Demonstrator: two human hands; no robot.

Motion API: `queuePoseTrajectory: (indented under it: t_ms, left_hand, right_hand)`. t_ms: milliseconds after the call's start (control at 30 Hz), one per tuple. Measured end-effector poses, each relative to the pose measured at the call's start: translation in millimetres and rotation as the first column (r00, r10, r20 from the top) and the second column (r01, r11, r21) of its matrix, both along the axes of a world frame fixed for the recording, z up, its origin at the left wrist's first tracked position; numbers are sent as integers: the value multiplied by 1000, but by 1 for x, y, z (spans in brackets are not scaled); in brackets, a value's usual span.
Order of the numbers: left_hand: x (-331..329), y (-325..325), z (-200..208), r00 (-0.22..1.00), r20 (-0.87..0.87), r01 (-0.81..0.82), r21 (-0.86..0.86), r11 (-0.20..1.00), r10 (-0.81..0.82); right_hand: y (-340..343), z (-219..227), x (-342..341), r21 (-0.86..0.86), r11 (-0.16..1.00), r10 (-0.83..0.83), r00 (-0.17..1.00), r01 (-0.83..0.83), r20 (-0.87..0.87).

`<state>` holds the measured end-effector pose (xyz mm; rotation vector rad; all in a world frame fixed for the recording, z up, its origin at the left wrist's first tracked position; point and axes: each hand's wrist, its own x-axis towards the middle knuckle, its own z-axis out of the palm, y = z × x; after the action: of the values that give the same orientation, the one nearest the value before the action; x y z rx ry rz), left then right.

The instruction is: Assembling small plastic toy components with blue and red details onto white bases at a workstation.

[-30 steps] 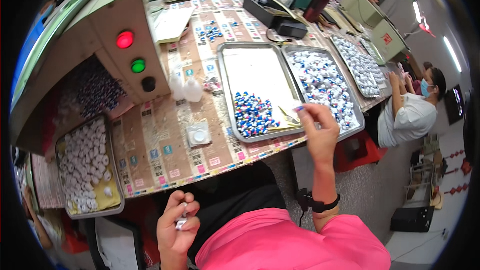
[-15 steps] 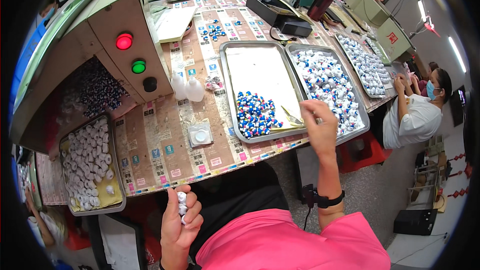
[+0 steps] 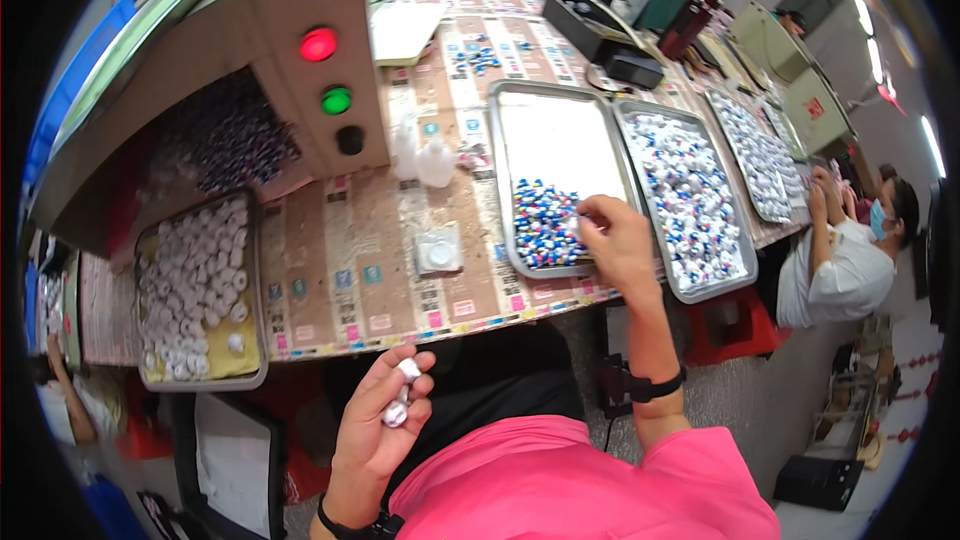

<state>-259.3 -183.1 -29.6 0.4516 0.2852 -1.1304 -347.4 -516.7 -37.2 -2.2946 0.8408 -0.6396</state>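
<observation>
My left hand (image 3: 385, 415) is held palm up by the table's front edge, its fingers curled round a few small white rounded pieces (image 3: 397, 410). Over the right side of the middle metal tray (image 3: 498, 140), my right hand (image 3: 622, 245) has thumb and fingers drawn together; what is between them is too small and blurred to tell. Right beside its fingertips lies a pile of small blue-and-white pieces (image 3: 540, 218) with red and yellow spots. White paper (image 3: 555, 135) lines the tray. The neighbouring tray (image 3: 690, 290) is full of white pieces with coloured parts.
At left, a tray (image 3: 262, 340) of white pieces stands below a beige machine housing (image 3: 320, 120) with red and green lights. Clear plastic bottles (image 3: 433, 162) and a small white square dish (image 3: 438, 251) stand on the table. A co-worker in a white shirt (image 3: 845, 275) sits at right.
My right hand has moved down and left to the blue-and-white pile. My left hand has risen slightly and shifted right, still holding the white pieces. The whole view has shifted.
</observation>
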Motion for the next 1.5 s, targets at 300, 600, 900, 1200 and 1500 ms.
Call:
queuePoseTrajectory:
  t_ms: [300, 600, 900, 1200, 1500]
  left_hand:
    - [4, -4, -6, 999, 45, 3, -62, 998, -1]
    - [3, 6, -11, 998, 63, 6, -59, 998, -3]
    - [2, 12, -12, 1000, -11, -25, -102, 994, 24]
    - [2, 14, -13, 999, 31, -17, -89, 996, 19]
    - [1, 8, -6, 998, 64, -17, 16, 1000, 16]
  right_hand:
    - [56, 33, -7, 698, 666, 98, 959, -263, 267]
    - [90, 33, 24, 665, 609, 325, 901, -432, 288]
    - [101, 25, 61, 208, 883, 405, 907, -421, 119]
    - [102, 14, 78, -119, 878, 464, 886, -463, -20]
    - [109, 21, 71, -54, 894, 448, 894, -446, 32]
